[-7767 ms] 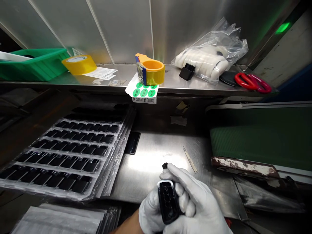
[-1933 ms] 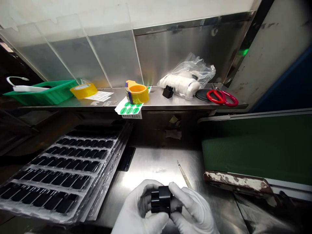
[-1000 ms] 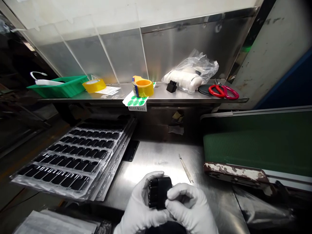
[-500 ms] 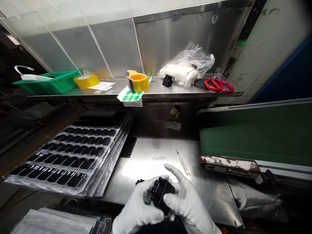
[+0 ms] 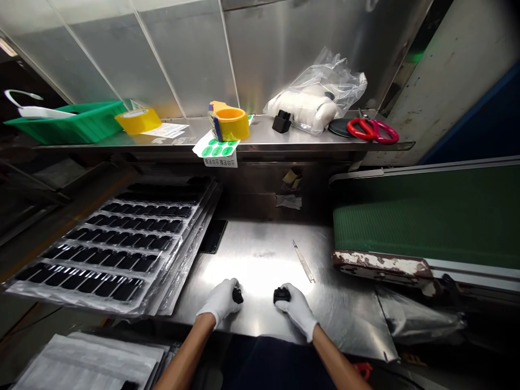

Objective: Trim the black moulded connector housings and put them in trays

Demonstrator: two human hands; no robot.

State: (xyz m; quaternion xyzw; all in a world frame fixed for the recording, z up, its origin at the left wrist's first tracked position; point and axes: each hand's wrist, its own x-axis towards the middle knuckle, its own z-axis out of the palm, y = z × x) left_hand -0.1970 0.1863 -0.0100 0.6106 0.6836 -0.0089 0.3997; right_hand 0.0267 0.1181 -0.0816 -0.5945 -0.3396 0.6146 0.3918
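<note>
My left hand (image 5: 221, 301), in a white glove, is closed around a small black part (image 5: 238, 295) low over the steel table (image 5: 255, 265). In my gloved right hand (image 5: 298, 307) is a black block-shaped plastic part (image 5: 281, 294), gripped between thumb and fingers. The two hands are apart, with bare steel between them. Beyond my right hand lies a slim metal tool with a pointed tip (image 5: 304, 262), like a craft knife or tweezers. The undersides of both held parts are hidden by the gloves.
Stacked plastic trays of black parts (image 5: 109, 252) stand at the left, beside a dark flat phone-like slab (image 5: 214, 236). A green conveyor belt (image 5: 426, 211) runs at the right. The back shelf holds yellow tape (image 5: 233, 125), red scissors (image 5: 371, 130), a green bin (image 5: 77, 124) and a bagged white bundle (image 5: 303, 105).
My hands were together around a black block nearer my body. Now they have separated and moved forward over the table, each with a black part. The camera view has tilted slightly downward.
</note>
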